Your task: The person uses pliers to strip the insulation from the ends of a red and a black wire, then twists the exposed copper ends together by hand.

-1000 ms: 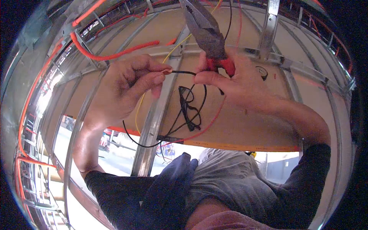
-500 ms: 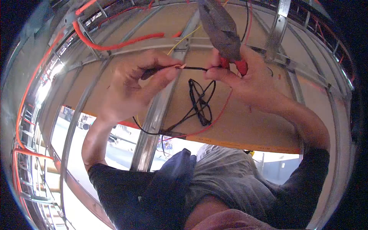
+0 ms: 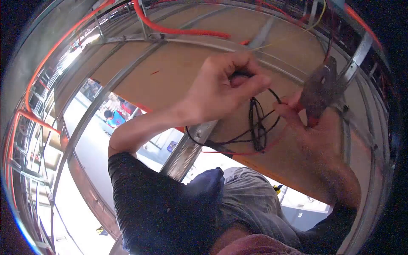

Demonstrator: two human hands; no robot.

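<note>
My left hand [image 3: 231,85] is closed in a pinch on the end of a black wire [image 3: 275,96]; its fingertips hide that end. A short stretch of the wire runs across to my right hand [image 3: 316,136], whose thumb and finger pinch it. In the same right hand are pliers [image 3: 321,87] with red handles, their dark head pointing up and away from me. Behind and below the hands, a loose tangle of black wire [image 3: 257,127] hangs in front of a brown board [image 3: 182,76]. A thin red wire [image 3: 229,152] passes below the tangle.
Metal studs [image 3: 189,155] frame the board. An orange conduit [image 3: 182,31] curves along the top, and another orange conduit [image 3: 32,85] runs down the left. A yellow wire [image 3: 293,37] crosses the upper right. Through an opening, a person [image 3: 114,119] is visible at left.
The view has turned and shifted. My hands have come closer together, and the wire between them now slants down toward my right hand. The copper end seen before is hidden by my left fingers.
</note>
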